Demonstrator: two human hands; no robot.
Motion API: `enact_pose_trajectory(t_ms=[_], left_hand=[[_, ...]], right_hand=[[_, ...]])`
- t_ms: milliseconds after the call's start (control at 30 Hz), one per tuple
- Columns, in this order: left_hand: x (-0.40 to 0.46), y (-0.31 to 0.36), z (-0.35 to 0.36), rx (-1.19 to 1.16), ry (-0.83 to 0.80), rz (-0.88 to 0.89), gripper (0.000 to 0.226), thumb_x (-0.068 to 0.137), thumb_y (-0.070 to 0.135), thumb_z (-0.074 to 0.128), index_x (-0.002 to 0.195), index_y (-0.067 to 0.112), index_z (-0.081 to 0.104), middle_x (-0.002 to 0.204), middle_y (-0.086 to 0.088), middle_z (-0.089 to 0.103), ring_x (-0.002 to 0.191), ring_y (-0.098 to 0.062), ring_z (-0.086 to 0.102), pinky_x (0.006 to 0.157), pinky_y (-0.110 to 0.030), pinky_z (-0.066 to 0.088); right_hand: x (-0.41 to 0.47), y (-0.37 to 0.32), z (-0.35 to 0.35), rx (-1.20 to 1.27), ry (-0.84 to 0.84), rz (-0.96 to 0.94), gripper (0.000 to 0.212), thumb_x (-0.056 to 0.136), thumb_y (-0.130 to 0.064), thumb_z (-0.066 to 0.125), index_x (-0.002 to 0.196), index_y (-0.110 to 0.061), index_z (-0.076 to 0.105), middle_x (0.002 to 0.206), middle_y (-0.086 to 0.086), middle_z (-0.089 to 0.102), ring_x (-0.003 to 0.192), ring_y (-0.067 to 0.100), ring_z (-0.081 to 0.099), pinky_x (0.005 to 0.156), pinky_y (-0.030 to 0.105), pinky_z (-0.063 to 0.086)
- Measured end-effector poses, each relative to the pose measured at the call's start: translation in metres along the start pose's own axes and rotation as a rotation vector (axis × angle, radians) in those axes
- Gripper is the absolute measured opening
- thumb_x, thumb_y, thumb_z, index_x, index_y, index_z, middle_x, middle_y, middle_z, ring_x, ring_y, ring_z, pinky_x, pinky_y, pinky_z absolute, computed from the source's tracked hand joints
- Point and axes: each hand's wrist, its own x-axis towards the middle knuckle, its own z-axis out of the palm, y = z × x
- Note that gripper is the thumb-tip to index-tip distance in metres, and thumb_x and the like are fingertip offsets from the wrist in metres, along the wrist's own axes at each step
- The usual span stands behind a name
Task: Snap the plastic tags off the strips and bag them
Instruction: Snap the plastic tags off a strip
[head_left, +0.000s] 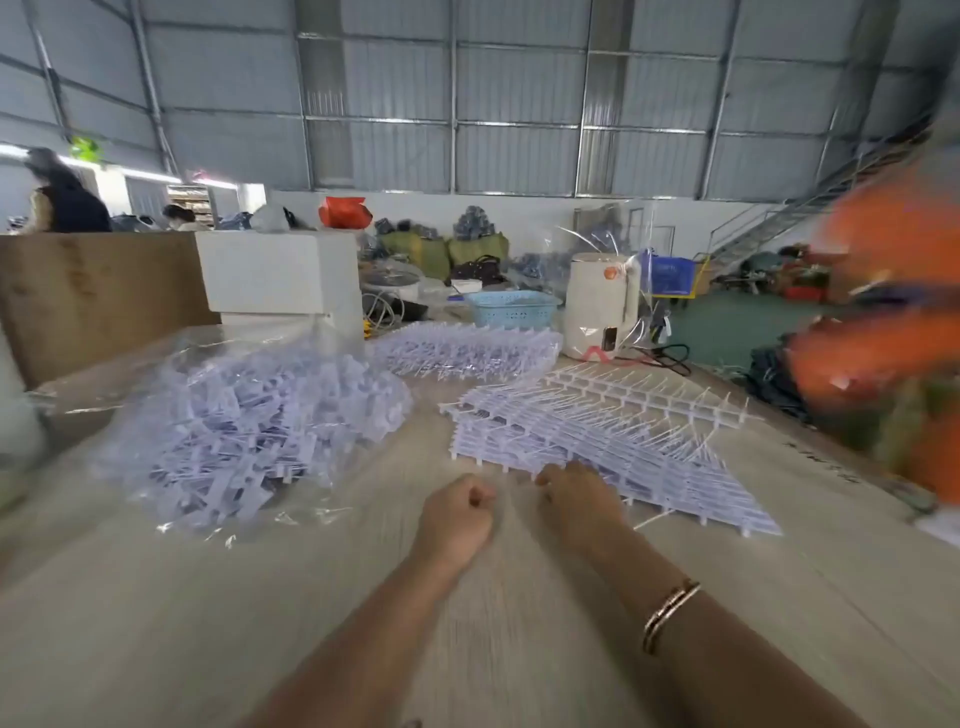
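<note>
On the table (156, 623), the bag (249, 410) of tags lies left of the strips (597, 441).

Left hand (457, 512) fisted; right hand (576, 499) fingers curled, both forearms extended.

Two hands: left (457, 512), right (576, 499). One clear bag (249, 415) of loose tags, too many to count. Two heaps of strips: near (597, 441), far (467, 351). One blue basket (511, 309). One white box (278, 273). One bracelet (670, 613). One counter (182, 623).
</note>
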Motion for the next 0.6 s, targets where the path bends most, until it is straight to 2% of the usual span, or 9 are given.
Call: enact_pose_trajectory(t_ms=[100, 233, 300, 367, 433, 533, 600], left_hand=[[0.006, -0.003, -0.004, -0.035, -0.064, 0.029, 0.024, 0.086, 0.010, 0.056, 0.072, 0.028, 0.063, 0.076, 0.005, 0.068, 0.068, -0.014, 0.064, 0.064, -0.023, 0.049], [0.002, -0.005, -0.007, -0.171, -0.212, 0.011, 0.026, 0.091, 0.010, 0.051, 0.070, 0.019, 0.065, 0.073, -0.002, 0.067, 0.057, -0.011, 0.056, 0.054, -0.021, 0.043], [-0.003, 0.000, -0.011, -0.231, -0.306, 0.005, 0.027, 0.096, 0.017, 0.049, 0.075, 0.019, 0.066, 0.075, 0.001, 0.068, 0.057, -0.003, 0.057, 0.054, -0.015, 0.041], [-0.009, 0.006, -0.013, -0.270, -0.367, 0.002, 0.026, 0.097, 0.025, 0.047, 0.081, 0.018, 0.066, 0.076, 0.004, 0.068, 0.058, 0.002, 0.059, 0.054, -0.010, 0.041], [-0.016, 0.012, -0.012, -0.340, -0.425, 0.020, 0.025, 0.097, 0.024, 0.046, 0.085, 0.015, 0.065, 0.077, 0.000, 0.068, 0.064, -0.002, 0.062, 0.061, -0.011, 0.044], [-0.022, 0.014, -0.008, -0.457, -0.435, 0.028, 0.016, 0.095, 0.018, 0.051, 0.089, 0.011, 0.064, 0.082, -0.004, 0.068, 0.072, -0.011, 0.065, 0.070, -0.022, 0.049], [-0.022, 0.015, -0.009, -0.509, -0.383, -0.002, 0.010, 0.091, 0.017, 0.059, 0.095, 0.010, 0.064, 0.087, -0.004, 0.071, 0.079, -0.014, 0.067, 0.071, -0.021, 0.052]], right_hand=[[0.008, -0.001, 0.005, -0.165, 0.098, -0.030, 0.032, 0.093, -0.026, 0.039, 0.121, -0.032, 0.050, 0.126, 0.004, 0.052, 0.123, 0.025, 0.042, 0.100, 0.040, 0.030], [0.012, -0.008, 0.001, -0.132, 0.168, -0.099, 0.027, 0.088, -0.029, 0.042, 0.110, -0.038, 0.055, 0.107, -0.003, 0.061, 0.107, 0.018, 0.054, 0.092, 0.037, 0.026], [0.010, -0.013, -0.003, 0.058, 0.209, -0.099, 0.026, 0.088, -0.025, 0.044, 0.105, -0.039, 0.058, 0.093, -0.009, 0.062, 0.098, 0.014, 0.056, 0.090, 0.036, 0.027], [0.008, -0.020, -0.006, 0.435, 0.206, -0.090, 0.024, 0.089, -0.021, 0.048, 0.099, -0.038, 0.061, 0.078, -0.009, 0.059, 0.084, 0.013, 0.059, 0.083, 0.032, 0.037], [0.006, -0.026, -0.006, 0.733, 0.233, -0.127, 0.023, 0.091, -0.017, 0.051, 0.096, -0.036, 0.063, 0.074, -0.009, 0.059, 0.070, 0.013, 0.057, 0.071, 0.028, 0.043], [0.004, -0.028, -0.003, 0.837, 0.180, -0.194, 0.024, 0.097, -0.020, 0.046, 0.109, -0.030, 0.064, 0.086, -0.015, 0.059, 0.074, -0.003, 0.055, 0.069, 0.015, 0.042], [0.005, -0.025, -0.001, 0.940, 0.063, -0.188, 0.027, 0.099, -0.018, 0.042, 0.115, -0.024, 0.063, 0.081, -0.012, 0.059, 0.065, -0.008, 0.054, 0.064, 0.011, 0.040]])
